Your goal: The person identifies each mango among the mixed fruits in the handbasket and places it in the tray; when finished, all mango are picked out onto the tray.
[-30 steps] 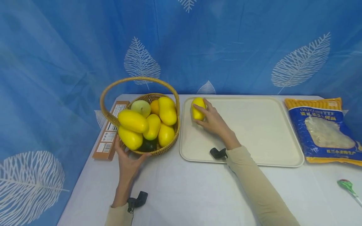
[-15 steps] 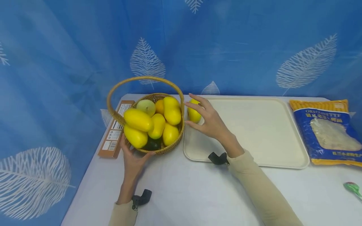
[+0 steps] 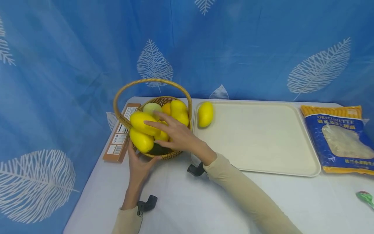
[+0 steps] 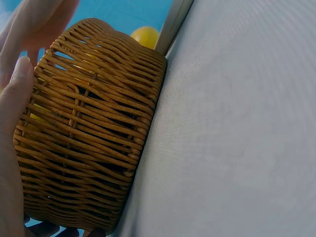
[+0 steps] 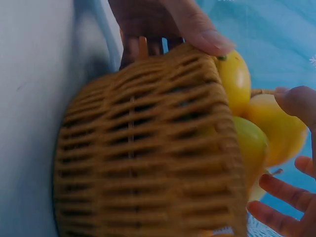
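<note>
A wicker basket point(image 3: 172, 155) with a tall handle stands left of the tray, heaped with yellow mangoes point(image 3: 141, 140), a pale green round fruit point(image 3: 150, 106), an orange point(image 3: 166, 108) and a dark green fruit point(image 3: 159, 149). My left hand point(image 3: 139, 166) grips its near left side, the thumb point(image 5: 212, 40) over the rim in the right wrist view. Over the basket is my right hand point(image 3: 182, 136), fingers spread above the upper mango point(image 3: 139, 121) and partly hiding the fruit below. One mango point(image 3: 205, 114) lies on the beige tray point(image 3: 257, 138) at its far left corner.
A brown box point(image 3: 117, 148) lies flat behind the basket's left side. Right of the tray is a blue and yellow pasta bag point(image 3: 340, 139), and a green-wrapped lollipop point(image 3: 365, 196) lies at the right front. A blue leaf-print curtain point(image 3: 245, 48) hangs behind the table.
My right hand let go of the mango at the tray's far left and moved left over the fruit in the basket. The left hand stays on the basket; the view shifted slightly.
</note>
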Demonstrator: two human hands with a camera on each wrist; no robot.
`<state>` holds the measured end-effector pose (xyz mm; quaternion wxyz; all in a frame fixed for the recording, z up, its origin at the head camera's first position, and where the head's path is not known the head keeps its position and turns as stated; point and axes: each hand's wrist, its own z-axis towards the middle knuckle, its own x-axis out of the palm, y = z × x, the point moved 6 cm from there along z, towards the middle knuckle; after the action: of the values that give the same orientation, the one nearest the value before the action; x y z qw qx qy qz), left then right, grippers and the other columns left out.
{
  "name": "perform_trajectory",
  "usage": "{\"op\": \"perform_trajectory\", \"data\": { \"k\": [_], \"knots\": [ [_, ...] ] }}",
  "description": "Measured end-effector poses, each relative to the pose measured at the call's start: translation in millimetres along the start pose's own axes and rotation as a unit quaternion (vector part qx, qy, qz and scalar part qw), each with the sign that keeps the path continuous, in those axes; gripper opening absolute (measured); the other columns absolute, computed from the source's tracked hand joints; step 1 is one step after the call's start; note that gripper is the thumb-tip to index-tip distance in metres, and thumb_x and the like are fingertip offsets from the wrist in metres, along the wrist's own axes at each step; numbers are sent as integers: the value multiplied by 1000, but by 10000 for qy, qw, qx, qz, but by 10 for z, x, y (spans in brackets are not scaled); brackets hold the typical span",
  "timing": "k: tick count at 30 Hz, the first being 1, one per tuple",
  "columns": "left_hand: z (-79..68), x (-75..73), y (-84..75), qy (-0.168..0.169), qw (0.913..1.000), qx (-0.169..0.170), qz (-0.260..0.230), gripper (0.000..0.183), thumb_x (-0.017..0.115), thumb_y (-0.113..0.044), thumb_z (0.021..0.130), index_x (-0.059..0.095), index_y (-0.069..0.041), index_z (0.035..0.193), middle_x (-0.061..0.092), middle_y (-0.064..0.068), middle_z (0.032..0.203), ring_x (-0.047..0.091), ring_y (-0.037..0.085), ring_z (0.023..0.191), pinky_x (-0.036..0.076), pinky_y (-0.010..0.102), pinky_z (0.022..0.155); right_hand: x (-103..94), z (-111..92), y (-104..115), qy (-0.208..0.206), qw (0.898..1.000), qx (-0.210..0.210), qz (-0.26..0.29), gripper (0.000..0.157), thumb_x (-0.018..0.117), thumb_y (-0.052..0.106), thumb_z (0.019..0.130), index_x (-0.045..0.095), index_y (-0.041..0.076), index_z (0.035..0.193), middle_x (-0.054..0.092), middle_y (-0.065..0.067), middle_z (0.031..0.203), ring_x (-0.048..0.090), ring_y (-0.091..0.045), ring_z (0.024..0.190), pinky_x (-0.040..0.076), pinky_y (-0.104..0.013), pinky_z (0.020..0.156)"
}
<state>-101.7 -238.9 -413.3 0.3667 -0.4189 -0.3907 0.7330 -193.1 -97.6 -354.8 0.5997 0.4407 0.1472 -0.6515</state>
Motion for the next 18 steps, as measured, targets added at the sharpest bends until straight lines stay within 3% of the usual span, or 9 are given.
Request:
{"op": "perform_trajectory", "data": {
  "k": [10, 18],
  "knots": [
    [14, -4, -7, 22, 10000, 16, 20, 114, 83, 3, 67, 12, -4, 156, 21, 18, 158, 26, 35, 142, 25, 66, 112, 125, 123, -6, 304, 9992, 177, -204, 55, 62, 38, 96, 46, 24, 146, 32, -10, 157, 39, -25, 140, 42, -40, 108],
    [18, -1, -13, 55, 10000, -58, 12, 113, 82, 5, 68, 11, -3, 156, 20, 19, 158, 26, 36, 142, 26, 66, 112, 152, 141, -30, 264, 9991, 205, 270, 51, 62, 31, 96, 49, 20, 144, 36, -9, 156, 38, -24, 141, 35, -36, 115]
  ]
}}
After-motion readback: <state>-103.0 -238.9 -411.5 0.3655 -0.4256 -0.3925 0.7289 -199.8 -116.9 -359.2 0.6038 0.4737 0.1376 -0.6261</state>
